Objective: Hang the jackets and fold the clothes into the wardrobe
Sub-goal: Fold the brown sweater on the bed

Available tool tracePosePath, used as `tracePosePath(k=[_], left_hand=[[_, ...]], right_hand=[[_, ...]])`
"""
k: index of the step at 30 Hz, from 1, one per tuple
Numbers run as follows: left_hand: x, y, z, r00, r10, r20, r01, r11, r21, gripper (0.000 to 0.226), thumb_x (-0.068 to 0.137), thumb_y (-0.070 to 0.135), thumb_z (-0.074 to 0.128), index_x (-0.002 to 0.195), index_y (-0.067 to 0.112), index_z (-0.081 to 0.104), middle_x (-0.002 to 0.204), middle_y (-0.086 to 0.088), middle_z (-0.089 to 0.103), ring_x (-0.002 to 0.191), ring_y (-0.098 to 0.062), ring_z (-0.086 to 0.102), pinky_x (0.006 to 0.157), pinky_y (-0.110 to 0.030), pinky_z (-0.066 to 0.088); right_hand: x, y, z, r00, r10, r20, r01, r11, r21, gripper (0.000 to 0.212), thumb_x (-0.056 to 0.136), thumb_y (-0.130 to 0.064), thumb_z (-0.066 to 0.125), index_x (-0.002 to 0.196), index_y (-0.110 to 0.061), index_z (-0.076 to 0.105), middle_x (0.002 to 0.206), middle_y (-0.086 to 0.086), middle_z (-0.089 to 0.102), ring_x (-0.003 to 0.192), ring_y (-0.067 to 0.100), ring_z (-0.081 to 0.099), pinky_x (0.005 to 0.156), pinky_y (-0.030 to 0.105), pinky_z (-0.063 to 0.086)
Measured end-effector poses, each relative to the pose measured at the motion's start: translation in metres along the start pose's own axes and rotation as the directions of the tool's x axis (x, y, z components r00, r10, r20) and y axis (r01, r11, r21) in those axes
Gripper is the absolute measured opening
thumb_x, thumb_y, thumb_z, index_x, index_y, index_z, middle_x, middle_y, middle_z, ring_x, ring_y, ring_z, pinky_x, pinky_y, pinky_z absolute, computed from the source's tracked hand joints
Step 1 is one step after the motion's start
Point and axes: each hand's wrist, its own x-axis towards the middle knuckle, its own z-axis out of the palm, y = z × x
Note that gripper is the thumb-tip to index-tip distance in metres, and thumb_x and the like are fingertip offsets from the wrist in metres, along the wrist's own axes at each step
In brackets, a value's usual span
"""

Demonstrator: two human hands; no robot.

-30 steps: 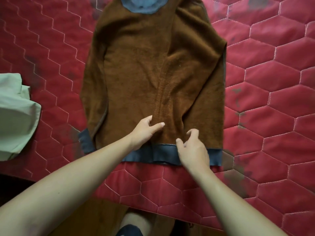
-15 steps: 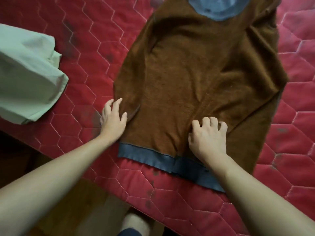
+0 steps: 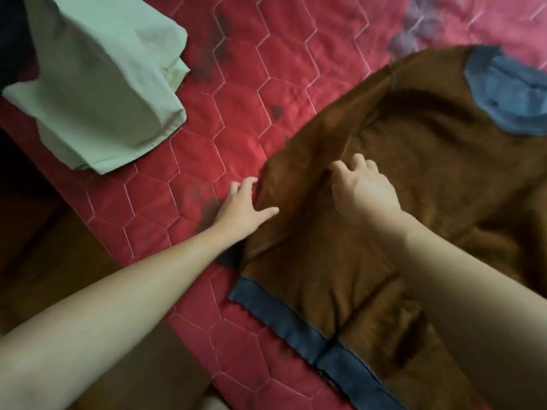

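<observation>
**Brown sweater laid out on the red quilt for folding**

The sweater (image 3: 414,173) lies flat across the quilt (image 3: 236,99) from 3 to 5 o'clock. Its long axis is slanted, with the blue hem (image 3: 281,312) toward me at 6 o'clock and the blue collar (image 3: 509,93) pointing to 2 o'clock. My left hand (image 3: 242,205) is loosely spread at the sweater's 9 o'clock edge, thumb on the cloth, fingertips on the quilt beside it, holding nothing. My right hand (image 3: 367,190) sits on the chest panel with fingers curled down. I cannot tell if they have a pinch of fabric. The knit looks thick, soft and limp, likely light and apt to sag and wrinkle, so I judge it best taken at the side edges or hem. A green garment (image 3: 97,84) lies well apart at 10 o'clock.
</observation>
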Motion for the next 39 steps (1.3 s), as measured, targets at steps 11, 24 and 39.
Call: tracePosePath(k=[11, 24, 39], left_hand=[[-0.008, 0.017, -0.009, 0.959, 0.241, 0.146, -0.235, 0.970, -0.058, 0.024, 0.078, 0.021, 0.071, 0.098, 0.011, 0.063, 0.122, -0.006, 0.054, 0.121, -0.026, 0.049, 0.104, -0.039, 0.043], [-0.045, 0.019, -0.071, 0.902, 0.421, 0.098, -0.413, 0.772, 0.484, 0.062, 0.080, 0.064, 0.065, 0.132, 0.032, 0.052, 0.085, 0.009, 0.054, 0.091, -0.017, 0.056, 0.106, -0.044, 0.033], [-0.116, 0.034, 0.054, 0.854, 0.332, 0.401, -0.378, 0.925, 0.038, 0.039, 0.094, 0.044, 0.059, 0.131, 0.032, 0.059, 0.108, 0.008, 0.061, 0.090, -0.012, 0.062, 0.083, -0.035, 0.054]], right_hand=[[0.068, -0.033, -0.013, 0.970, -0.228, 0.088, 0.245, 0.899, -0.364, 0.089, 0.092, -0.024, 0.058, 0.161, -0.036, 0.004, 0.170, 0.013, -0.008, 0.155, 0.040, -0.015, 0.121, 0.066, -0.001], [0.021, -0.003, -0.038, 0.857, -0.390, -0.338, 0.293, 0.907, -0.302, 0.014, 0.088, -0.016, 0.062, 0.099, -0.008, 0.058, 0.090, 0.008, 0.055, 0.089, 0.035, 0.052, 0.085, 0.052, 0.036], [-0.056, 0.059, 0.023, 0.995, 0.101, 0.003, -0.099, 0.976, -0.194, 0.030, 0.098, -0.028, 0.042, 0.113, -0.017, 0.067, 0.133, 0.016, 0.051, 0.133, 0.041, 0.038, 0.104, 0.056, 0.038]])
